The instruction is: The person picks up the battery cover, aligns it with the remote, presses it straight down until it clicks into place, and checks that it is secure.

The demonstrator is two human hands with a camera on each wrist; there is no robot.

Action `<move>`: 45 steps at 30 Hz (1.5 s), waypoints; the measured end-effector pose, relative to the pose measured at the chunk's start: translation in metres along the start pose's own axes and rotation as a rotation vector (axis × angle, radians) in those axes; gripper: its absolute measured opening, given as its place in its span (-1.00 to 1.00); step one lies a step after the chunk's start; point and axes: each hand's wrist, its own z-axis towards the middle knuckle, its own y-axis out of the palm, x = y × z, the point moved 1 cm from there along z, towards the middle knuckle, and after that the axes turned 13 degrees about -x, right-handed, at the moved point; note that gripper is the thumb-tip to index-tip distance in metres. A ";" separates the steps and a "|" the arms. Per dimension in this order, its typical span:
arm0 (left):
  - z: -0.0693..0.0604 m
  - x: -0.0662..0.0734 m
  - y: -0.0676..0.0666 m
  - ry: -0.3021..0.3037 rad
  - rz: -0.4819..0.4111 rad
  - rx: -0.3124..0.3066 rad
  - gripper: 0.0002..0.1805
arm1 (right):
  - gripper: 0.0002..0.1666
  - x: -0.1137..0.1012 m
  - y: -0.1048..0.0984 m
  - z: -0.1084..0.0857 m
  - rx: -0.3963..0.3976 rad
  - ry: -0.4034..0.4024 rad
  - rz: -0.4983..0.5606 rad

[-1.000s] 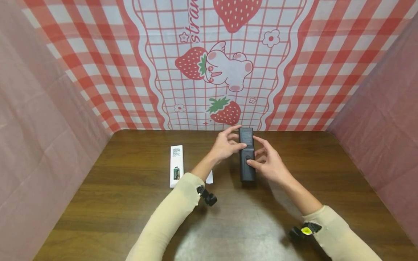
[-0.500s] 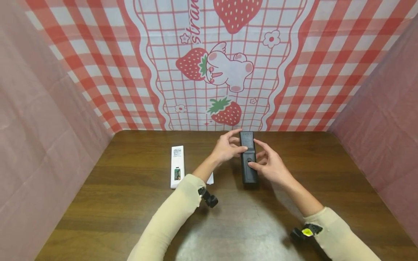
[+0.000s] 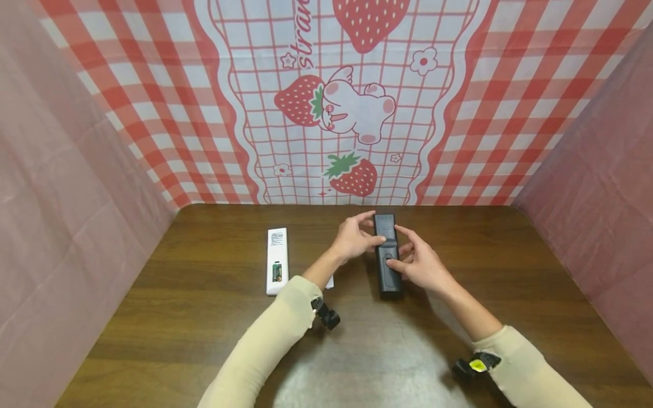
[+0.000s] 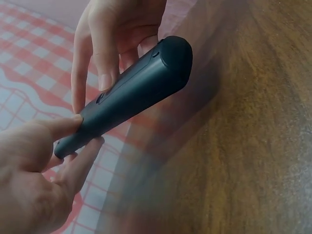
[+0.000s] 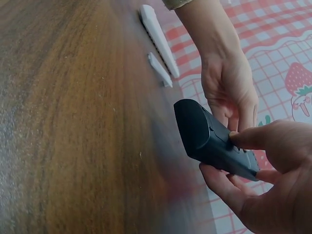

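Black remote (image 3: pixel 389 249) clamped in both hands (image 3: pixel 420 265), I'm apparently working its back cover (image 3: pixel 391 280). Freeing it is likely calling for firm sliding.

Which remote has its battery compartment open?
The white remote, lying on the table: its battery slot is uncovered. The handheld black remote shows no opening.

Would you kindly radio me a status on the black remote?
Left grip holds black remote near its far end; right grip holds it nearer the middle. Back side faces up. White remote lies apart on the left, apparently not in the way.
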 end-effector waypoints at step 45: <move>-0.007 -0.019 0.014 -0.114 0.042 -0.008 -0.31 | 0.06 0.012 0.011 0.001 -0.091 0.163 -0.004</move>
